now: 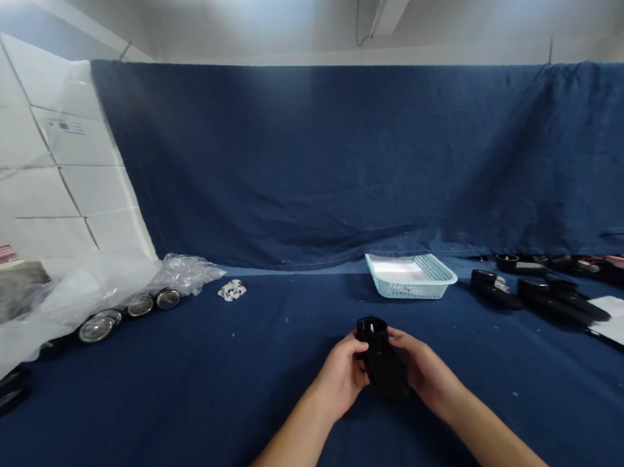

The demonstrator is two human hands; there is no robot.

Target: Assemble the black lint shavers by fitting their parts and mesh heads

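Holding black housing between both hands, low and central in view, over blue cloth; left hand closed round its left side, thumb up by the round open end; right hand curled along its right flank, lower fingers partly hidden, so can't tell how far round; can't tell either whether resting on the cloth or just above it.

To handle well: keep round open end facing up and steady, with slim pale pin inside in plain sight; grip by the outer walls, fingertips off the rim and clear of the pin; support the long body evenly from both sides, as likely to tip or twist if pinched only at the top; go light on pressure, being probably smooth plastic and apt to slip; turn with both wrists together, not one against the other.

Beyond, near the curtain: pale blue basket; to the right, more black parts.

On writing: tiny pale mark on the housing just under the rim, too small to read; printed label on stacked white boxes, with dark square and fine lines, illegible; no brand readable anywhere.
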